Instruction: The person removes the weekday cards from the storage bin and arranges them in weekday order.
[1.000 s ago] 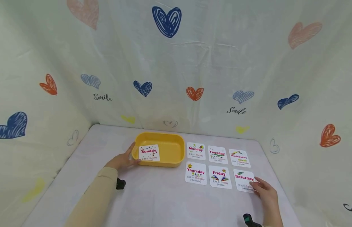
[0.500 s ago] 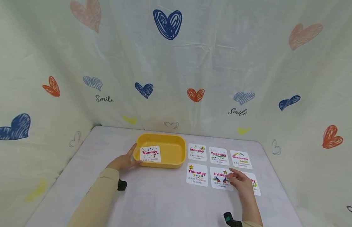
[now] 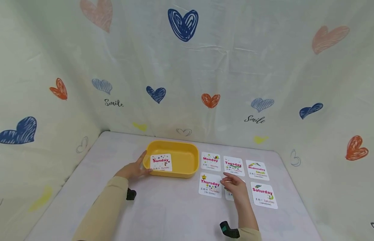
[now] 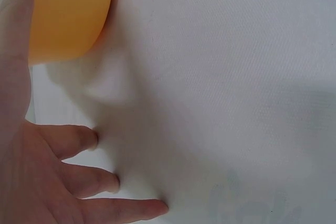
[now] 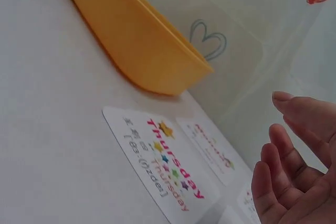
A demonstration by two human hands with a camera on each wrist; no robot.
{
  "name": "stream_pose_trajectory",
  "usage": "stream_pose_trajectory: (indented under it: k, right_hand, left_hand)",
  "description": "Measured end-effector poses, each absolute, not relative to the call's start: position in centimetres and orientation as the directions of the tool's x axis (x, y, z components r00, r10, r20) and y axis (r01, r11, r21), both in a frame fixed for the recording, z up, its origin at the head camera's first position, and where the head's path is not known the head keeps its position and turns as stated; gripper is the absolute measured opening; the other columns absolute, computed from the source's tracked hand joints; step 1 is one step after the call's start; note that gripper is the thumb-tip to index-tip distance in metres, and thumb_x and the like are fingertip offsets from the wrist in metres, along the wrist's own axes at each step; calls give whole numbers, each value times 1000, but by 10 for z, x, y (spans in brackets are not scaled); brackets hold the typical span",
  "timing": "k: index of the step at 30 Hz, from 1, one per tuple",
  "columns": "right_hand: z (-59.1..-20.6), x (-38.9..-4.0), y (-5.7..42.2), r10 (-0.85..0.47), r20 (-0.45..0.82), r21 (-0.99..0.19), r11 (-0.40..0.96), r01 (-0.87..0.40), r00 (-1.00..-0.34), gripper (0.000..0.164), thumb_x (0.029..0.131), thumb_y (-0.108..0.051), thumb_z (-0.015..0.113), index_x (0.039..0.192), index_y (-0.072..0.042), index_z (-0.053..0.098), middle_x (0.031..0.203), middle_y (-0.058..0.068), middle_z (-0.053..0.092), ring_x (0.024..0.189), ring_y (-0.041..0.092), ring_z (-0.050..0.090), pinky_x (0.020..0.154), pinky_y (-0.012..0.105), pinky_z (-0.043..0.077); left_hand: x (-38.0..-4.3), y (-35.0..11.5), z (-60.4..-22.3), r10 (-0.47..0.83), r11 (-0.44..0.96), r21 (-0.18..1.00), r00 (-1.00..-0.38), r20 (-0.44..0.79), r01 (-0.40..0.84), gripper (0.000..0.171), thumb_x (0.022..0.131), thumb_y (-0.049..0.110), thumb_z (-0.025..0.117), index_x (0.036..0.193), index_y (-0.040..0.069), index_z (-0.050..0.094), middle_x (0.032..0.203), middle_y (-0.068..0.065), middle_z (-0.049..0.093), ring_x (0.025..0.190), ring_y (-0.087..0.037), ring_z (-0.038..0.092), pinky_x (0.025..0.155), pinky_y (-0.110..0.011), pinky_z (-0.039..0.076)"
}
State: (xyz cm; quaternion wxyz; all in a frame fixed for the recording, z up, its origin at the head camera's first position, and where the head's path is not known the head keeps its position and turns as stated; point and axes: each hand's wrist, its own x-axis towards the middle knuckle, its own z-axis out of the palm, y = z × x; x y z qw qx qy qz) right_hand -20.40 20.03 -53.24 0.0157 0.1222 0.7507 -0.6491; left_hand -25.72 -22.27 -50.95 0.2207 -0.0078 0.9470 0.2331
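Observation:
My left hand (image 3: 133, 169) is at the left front corner of a yellow plastic tray (image 3: 187, 174), one digit touching its front wall and another along its left side. In the left wrist view, several fingers (image 4: 100, 179) spread onto the tabletop. A Sunday flashcard (image 3: 161, 163) lies inside the tray. My right hand (image 3: 237, 188) hovers above the Friday flashcard (image 3: 230, 194), mostly hiding it, its fingers loosely bent with nothing between them. To its left lies the Thursday flashcard (image 3: 210, 185); to its right, the Saturday flashcard (image 3: 264, 195).
Behind that row lie the Monday (image 3: 210, 162), Tuesday (image 3: 234, 166) and Wednesday (image 3: 257, 170) flashcards. All rest on a pale tabletop (image 3: 175, 211). A cloth backdrop (image 3: 187, 67) printed with hearts encloses the table's back and sides.
My right hand has moved left from the Saturday flashcard, across the Friday one, to near the Thursday one. Saturday is fully uncovered now. The left hand stays at the tray.

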Motion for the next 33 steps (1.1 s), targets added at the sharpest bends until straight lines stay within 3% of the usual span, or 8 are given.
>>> stream_pose_trajectory:
  k: [11,22,28,33]
  right_hand:
    - [-522,-225,143,22,-142,-988,50,143,-990,41,86,-3,71,125,3,62,96,9,64,89,22,66,79,27,55]
    - [-508,-241,102,-58,-126,-991,42,124,-990,37,86,-1,72,121,2,64,97,10,65,81,15,60,72,20,52]
    - [-499,-241,82,-41,-74,-990,123,68,-996,35,82,0,75,116,3,67,107,18,65,89,20,57,72,18,51]
    - [-511,-249,68,-42,-12,-996,87,8,-999,39,80,1,77,117,6,65,111,18,64,96,27,58,75,17,51]
  left_hand:
    - [-260,-223,-511,80,893,434,-904,-420,-122,104,86,65,58,157,17,-2,137,-38,43,119,-56,47,98,-66,38]
    - [-261,-222,-508,79,897,427,-905,-417,-118,103,87,63,58,156,16,-1,135,-38,44,119,-56,47,98,-65,38]
    - [-262,-224,-510,99,892,440,-906,-412,-102,101,89,62,58,156,16,-2,133,-39,46,118,-55,49,100,-63,38]
    - [-259,-224,-511,104,890,446,-907,-408,-98,102,88,62,58,156,15,-1,132,-39,46,117,-54,50,99,-63,38]
